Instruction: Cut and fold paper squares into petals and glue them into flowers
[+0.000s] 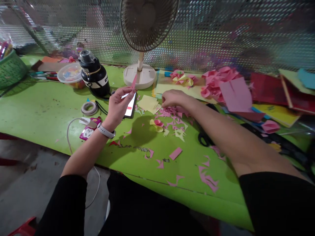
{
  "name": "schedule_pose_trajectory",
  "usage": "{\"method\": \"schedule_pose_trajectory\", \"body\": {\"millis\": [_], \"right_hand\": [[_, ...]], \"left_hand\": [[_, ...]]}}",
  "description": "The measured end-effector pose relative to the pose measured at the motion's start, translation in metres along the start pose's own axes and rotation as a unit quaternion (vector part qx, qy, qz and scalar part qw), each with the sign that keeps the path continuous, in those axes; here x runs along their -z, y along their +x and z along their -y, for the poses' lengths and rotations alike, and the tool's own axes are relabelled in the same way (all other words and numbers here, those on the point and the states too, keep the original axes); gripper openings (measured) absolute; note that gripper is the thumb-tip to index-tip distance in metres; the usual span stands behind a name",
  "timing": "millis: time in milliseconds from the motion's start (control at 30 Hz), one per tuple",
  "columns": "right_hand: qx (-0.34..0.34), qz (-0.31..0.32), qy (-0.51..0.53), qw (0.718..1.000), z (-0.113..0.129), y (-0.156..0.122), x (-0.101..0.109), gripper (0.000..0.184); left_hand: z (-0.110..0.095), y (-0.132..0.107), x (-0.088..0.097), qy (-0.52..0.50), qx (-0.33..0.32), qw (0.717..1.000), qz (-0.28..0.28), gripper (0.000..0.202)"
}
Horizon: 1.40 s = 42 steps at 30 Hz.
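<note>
My left hand pinches a narrow pink paper piece that points up in front of the fan base. Behind that hand lies a phone with its screen lit. My right hand is closed, its fingertips down by the stacked yellow paper squares and a heap of pink paper scraps. Whatever those fingers hold, if anything, is hidden. Just below sits a small pink and yellow paper flower. A pink paper rectangle lies nearer the table's front edge.
A fan stands at the back, with a black bottle to its left. Tape, a power strip and its cable lie left of my left forearm. Crumpled pink paper and coloured sheets cover the back right. Black scissors lie beneath my right forearm.
</note>
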State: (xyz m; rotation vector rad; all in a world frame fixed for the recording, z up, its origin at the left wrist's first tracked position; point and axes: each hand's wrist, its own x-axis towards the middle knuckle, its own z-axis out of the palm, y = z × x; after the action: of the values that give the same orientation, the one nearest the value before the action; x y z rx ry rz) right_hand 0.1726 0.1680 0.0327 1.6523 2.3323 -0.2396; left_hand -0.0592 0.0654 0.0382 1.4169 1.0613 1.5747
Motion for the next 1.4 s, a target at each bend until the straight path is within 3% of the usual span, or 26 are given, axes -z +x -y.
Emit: {"method": "schedule_pose_trajectory", "body": {"millis": [133, 267, 467, 567, 633, 700, 800, 933, 1100, 1267, 1400], "right_hand": [[-0.005, -0.041, 0.092, 0.995, -0.014, -0.005, -0.006, 0.013], [-0.006, -0.134, 0.214, 0.968, -0.029, -0.013, -0.019, 0.025], [-0.014, -0.26, 0.422, 0.868, -0.033, -0.034, -0.038, 0.02], [0.002, -0.297, 0.502, 0.812, -0.033, -0.06, -0.04, 0.017], [0.008, -0.312, 0.527, 0.791, -0.031, -0.084, -0.041, 0.017], [0.034, -0.305, 0.533, 0.789, -0.026, -0.109, -0.044, 0.019], [0.078, -0.282, 0.504, 0.813, -0.014, -0.14, -0.051, 0.02], [0.104, -0.26, 0.478, 0.833, 0.002, -0.165, -0.06, 0.023], [0.112, -0.272, 0.452, 0.842, 0.002, -0.175, -0.068, 0.022], [0.115, -0.291, 0.416, 0.854, -0.003, -0.179, -0.07, 0.019], [0.128, -0.27, 0.416, 0.859, -0.002, -0.18, -0.069, 0.017]], "left_hand": [[0.003, -0.003, -0.004, -0.012, 0.021, 0.999, 0.026, 0.015], [0.008, -0.009, -0.009, -0.001, 0.049, 0.997, 0.061, 0.016], [0.022, -0.018, -0.016, 0.001, 0.115, 0.988, 0.108, 0.021], [0.024, -0.024, -0.021, -0.026, 0.145, 0.98, 0.137, 0.022], [0.023, -0.027, -0.025, -0.036, 0.162, 0.975, 0.149, 0.022], [0.019, -0.03, -0.032, -0.046, 0.179, 0.969, 0.165, 0.023], [0.012, -0.036, -0.047, -0.055, 0.187, 0.959, 0.207, 0.023], [0.004, -0.046, -0.069, -0.039, 0.156, 0.956, 0.246, 0.023], [0.001, -0.058, -0.083, -0.023, 0.117, 0.958, 0.261, 0.021], [0.006, -0.064, -0.083, -0.042, 0.109, 0.952, 0.282, 0.021], [0.006, -0.067, -0.081, -0.017, 0.086, 0.954, 0.286, 0.019]]}}
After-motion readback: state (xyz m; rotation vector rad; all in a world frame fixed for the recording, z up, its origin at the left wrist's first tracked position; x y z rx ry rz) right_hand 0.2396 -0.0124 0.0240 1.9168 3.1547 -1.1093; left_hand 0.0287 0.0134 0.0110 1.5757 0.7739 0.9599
